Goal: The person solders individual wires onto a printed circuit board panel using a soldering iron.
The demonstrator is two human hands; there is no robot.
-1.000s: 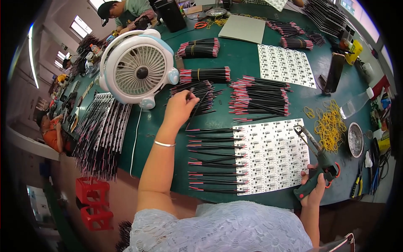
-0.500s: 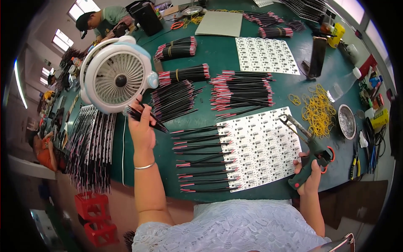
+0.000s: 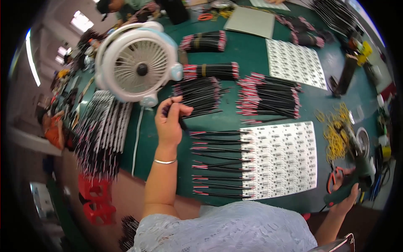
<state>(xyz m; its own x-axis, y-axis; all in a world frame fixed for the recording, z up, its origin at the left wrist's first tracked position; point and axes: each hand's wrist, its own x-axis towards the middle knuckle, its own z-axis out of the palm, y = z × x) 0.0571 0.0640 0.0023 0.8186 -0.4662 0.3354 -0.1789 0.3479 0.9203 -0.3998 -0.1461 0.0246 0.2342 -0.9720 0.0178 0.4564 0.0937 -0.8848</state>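
My left hand (image 3: 170, 124) is closed over short black wires (image 3: 183, 123), which mostly hide in the palm; it hovers beside the fan, near a loose pile of black wires (image 3: 197, 96). In my right hand (image 3: 347, 200) is a green soldering gun (image 3: 354, 180), a little blurred, at the table's right, off the board's edge. Between the hands lies a white circuit board sheet (image 3: 281, 161). Along its left edge several black wire pairs (image 3: 218, 168) stick out leftward, their red and white ends on the board.
A white fan (image 3: 140, 69) stands at the left. Wire bundles (image 3: 203, 41) and a wire heap (image 3: 268, 96) lie beyond the board, with another board sheet (image 3: 296, 63). Right are yellow rubber bands (image 3: 336, 136), a metal bowl (image 3: 363, 140) and orange-handled pliers (image 3: 331, 180). Wired boards (image 3: 105, 130) overhang the left edge.
The whole view has shifted, so table things sit further right. My right hand has drawn the soldering gun rightward, away from the board. My left hand has turned, and less of its wires shows.
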